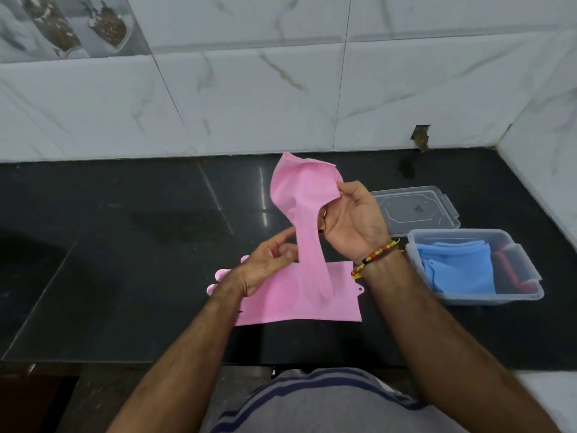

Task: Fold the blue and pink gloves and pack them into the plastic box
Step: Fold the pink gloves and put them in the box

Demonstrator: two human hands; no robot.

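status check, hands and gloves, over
Right hand and left hand hold one pink glove up. Second pink glove flat on counter. Blue gloves in plastic box. Nothing blocking.

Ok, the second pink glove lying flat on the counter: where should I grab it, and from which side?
Probably take the flat pink glove by its straight cuff edge on the right, coming in from the right with the right hand. That edge lies bare on the black counter; the glove's fingers point left, partly under the left hand, and the held pink glove hangs over its middle.

flat pink glove (327,304) partly under left hand (265,264), red item (512,270) unclear
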